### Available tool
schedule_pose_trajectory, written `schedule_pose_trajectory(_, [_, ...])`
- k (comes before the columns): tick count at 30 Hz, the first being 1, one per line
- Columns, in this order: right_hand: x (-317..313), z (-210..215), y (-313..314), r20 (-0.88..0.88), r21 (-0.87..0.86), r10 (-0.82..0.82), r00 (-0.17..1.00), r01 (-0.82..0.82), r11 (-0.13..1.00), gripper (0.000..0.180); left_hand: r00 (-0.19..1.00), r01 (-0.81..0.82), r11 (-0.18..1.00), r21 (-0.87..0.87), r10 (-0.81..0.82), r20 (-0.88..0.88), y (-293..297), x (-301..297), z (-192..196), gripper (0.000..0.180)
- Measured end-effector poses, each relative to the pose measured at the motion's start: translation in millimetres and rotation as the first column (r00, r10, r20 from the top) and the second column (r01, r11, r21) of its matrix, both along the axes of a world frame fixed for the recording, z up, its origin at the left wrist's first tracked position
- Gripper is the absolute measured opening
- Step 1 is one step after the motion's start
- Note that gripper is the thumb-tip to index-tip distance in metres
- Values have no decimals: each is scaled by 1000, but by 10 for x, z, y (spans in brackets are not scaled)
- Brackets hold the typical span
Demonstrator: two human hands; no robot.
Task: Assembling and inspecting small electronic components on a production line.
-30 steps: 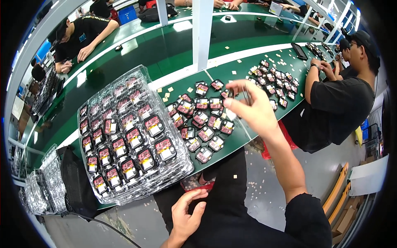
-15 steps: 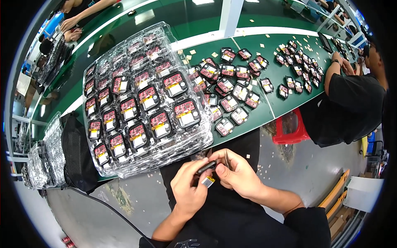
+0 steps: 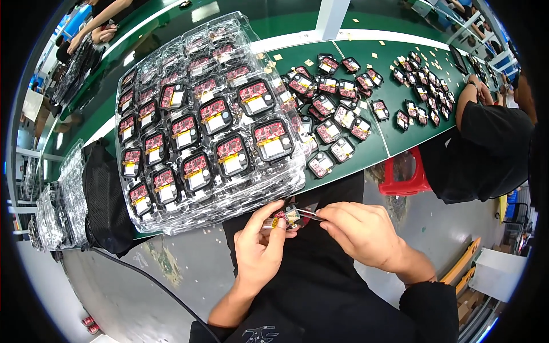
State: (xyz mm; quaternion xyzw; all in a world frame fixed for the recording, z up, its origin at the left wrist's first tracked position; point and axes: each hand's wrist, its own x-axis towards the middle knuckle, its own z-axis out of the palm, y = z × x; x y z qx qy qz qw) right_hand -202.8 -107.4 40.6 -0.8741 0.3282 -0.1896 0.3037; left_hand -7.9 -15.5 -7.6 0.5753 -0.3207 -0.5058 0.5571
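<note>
My left hand (image 3: 257, 246) is closed on a small black-cased device (image 3: 292, 216) with a red circuit board showing, held over my lap. A silver battery (image 3: 270, 223) with a yellow strip sticks out beside my left thumb. Between the fingers of my right hand (image 3: 363, 234) is a pair of metal tweezers (image 3: 311, 215). Their tips reach the inside of the device; whether they grip anything there is too small to tell. Just beyond my hands, a stack of clear plastic trays (image 3: 246, 198) holds rows of similar black square devices (image 3: 231, 155).
Loose devices (image 3: 329, 131) lie heaped on the green table (image 3: 349, 177) right of the trays, with small pale squares scattered around. A black bag (image 3: 106, 206) hangs at the left. At the right, a co-worker (image 3: 486, 148) sits near a red stool (image 3: 403, 174).
The device has been tilted so its circuit board faces up. My right hand has drawn back to the right, and the tweezers now point into the device. The view has shifted slightly.
</note>
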Motion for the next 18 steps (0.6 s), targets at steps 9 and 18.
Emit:
schedule_pose_trajectory(9, [-9,105,-130,-191,-279,104,976,-156,948,26,946,40,998,-52,-21,324,43,-7,-11,27])
schedule_pose_trajectory(18, [40,235,-266,-319,-210,202,926,-278,937,13,860,162,981,-107,-87,503,88,21,-14,36])
